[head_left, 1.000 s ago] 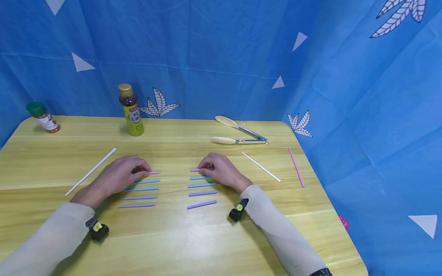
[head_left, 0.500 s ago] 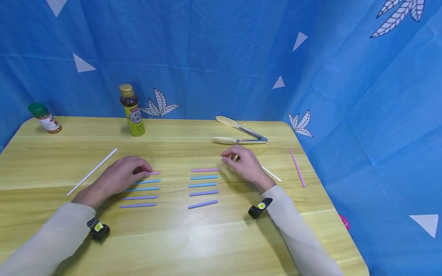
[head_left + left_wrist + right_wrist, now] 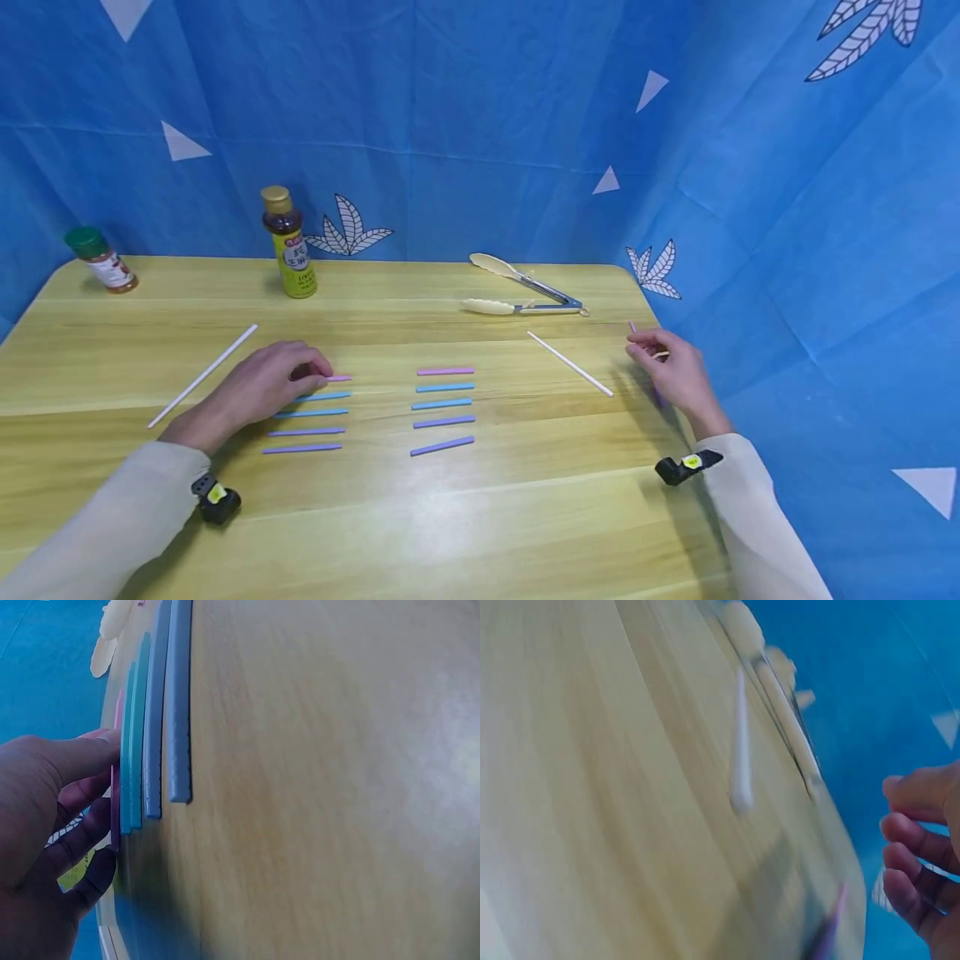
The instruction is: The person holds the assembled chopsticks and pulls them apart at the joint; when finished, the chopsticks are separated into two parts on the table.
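My left hand (image 3: 273, 379) pinches a short pink stick (image 3: 340, 378) at the top of the left column. In the left wrist view its thumb and fingers lie on either side of that pink stick (image 3: 115, 806). Below it lie two blue sticks (image 3: 322, 412) and two purple sticks (image 3: 303, 448). Over the table's right edge hovers my right hand (image 3: 678, 379), fingers loosely bent with nothing between them. A longer pink stick (image 3: 632, 326) lies beneath, mostly hidden by the hand; the right wrist view shows this pink stick (image 3: 831, 926) apart from the fingers.
A matching right column has a pink stick (image 3: 446, 372), blue sticks (image 3: 442, 404) and purple sticks (image 3: 442, 446). White sticks (image 3: 202, 377) lie outside both columns. Tongs (image 3: 551, 308), an oil bottle (image 3: 300, 267) and a green-capped jar (image 3: 112, 271) stand or lie at the back.
My right hand has let go of the pink stick atop the right column and moved right, past the white stick, to the longer pink stick. The left hand has stayed put.
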Tool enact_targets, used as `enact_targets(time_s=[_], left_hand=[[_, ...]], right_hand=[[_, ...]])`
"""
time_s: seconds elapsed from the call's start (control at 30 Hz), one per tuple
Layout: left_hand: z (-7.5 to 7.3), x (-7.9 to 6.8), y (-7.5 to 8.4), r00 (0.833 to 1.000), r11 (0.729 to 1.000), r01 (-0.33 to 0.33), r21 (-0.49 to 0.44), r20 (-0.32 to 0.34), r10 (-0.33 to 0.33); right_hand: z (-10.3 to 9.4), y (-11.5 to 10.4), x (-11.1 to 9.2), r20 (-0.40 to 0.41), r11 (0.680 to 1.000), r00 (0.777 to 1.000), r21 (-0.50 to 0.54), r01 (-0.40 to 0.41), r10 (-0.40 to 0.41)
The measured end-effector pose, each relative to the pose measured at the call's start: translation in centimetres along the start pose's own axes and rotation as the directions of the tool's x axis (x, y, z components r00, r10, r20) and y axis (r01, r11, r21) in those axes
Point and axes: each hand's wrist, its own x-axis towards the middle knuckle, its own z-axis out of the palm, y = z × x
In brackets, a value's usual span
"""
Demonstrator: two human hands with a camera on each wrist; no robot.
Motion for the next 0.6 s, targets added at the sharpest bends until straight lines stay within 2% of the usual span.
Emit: enact_targets(time_s=[0.1,0.27,0.43,0.6], left_hand=[[0.0,0.0,0.0,1.000,1.000,-0.003,0.006,-0.001,0.003],[-0.1,0.0,0.1,1.000,1.000,-0.005,0.010,0.001,0.005],[-0.1,0.1,0.2,0.999,0.999,-0.033,0.016,-0.001,0.033],[-0.2,0.0,0.3,0.999,0.999,-0.031,0.019,-0.008,0.031]], right_hand=[[-0.9,1.8,-0.6,-0.043,0.999,0.998,-0.023,-0.041,0.040],[-1.0,3.8,-1.1,0.002,0.986,0.991,-0.096,-0.137,0.137],[-0.6,4.7,-1.3,0.040,0.966,0.977,-0.167,-0.200,0.209],[-0.2,4.9,-1.2,0.024,0.951,0.970,-0.203,-0.234,0.244]])
